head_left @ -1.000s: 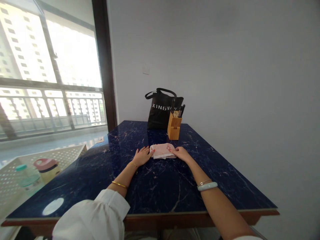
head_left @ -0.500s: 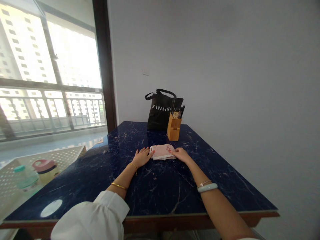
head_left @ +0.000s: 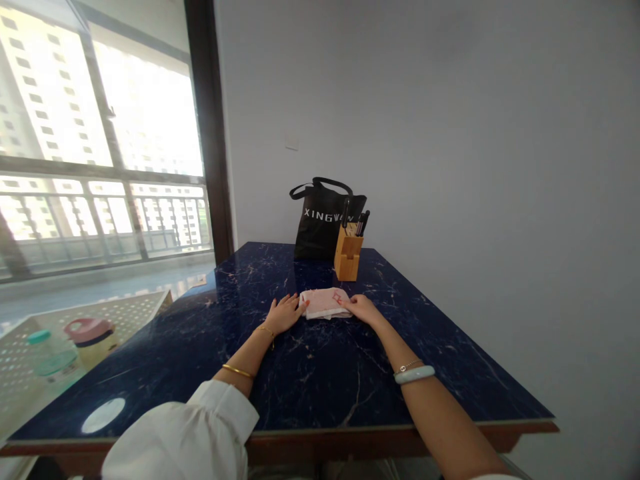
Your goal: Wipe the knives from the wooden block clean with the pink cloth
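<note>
A folded pink towel [head_left: 325,304] with a darker pink pattern and a pale edge lies flat on the dark blue, marble-patterned table [head_left: 310,393]. At its left end, my left hand [head_left: 285,313] rests palm down with the fingers spread on the table, the thumb touching the towel's edge. The right end is pinched by my right hand [head_left: 361,309], its thumb on top; the other fingers are partly hidden. Just beyond the towel stands a wooden knife block [head_left: 349,257] with several black-handled knives in it.
Behind the knife block stands a black tote bag [head_left: 320,230] with white lettering. Left of the table, a white perforated basket [head_left: 15,347] holds a green-capped bottle [head_left: 53,360] and a pink-lidded cup [head_left: 93,340]. A grey wall [head_left: 475,167] borders the right side.
</note>
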`<state>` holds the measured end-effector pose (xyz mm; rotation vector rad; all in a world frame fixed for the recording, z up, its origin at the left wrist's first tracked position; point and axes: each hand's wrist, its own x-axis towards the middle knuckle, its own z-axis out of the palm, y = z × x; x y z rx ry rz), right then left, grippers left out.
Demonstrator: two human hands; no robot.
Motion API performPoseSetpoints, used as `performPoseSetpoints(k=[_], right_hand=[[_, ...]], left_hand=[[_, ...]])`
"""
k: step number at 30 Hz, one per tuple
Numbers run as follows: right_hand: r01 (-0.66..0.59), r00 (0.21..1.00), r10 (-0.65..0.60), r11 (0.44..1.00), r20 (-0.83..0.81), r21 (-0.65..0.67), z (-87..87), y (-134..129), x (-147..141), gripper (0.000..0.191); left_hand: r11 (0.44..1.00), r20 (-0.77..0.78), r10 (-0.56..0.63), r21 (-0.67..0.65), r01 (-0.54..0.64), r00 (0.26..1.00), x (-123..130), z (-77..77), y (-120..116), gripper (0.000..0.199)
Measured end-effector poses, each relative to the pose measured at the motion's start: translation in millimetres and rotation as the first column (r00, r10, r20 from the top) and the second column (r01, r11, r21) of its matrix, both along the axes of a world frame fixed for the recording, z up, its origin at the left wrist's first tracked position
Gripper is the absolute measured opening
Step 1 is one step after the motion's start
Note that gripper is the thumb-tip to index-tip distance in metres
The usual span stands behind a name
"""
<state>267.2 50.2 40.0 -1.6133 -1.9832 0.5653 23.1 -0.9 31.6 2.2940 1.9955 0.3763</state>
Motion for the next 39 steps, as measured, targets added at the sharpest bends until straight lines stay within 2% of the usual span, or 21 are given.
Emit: performPoseSetpoints(k=[39], right_hand=[[-0.007, 1.000, 0.007, 1.000, 0.010, 0.010, -1.1, 1.2, 0.3, 0.045]], left_hand=[[1.000, -0.005, -0.006, 0.001, 0.006, 1.000, -0.6, -1.6, 2.0, 0.061]])
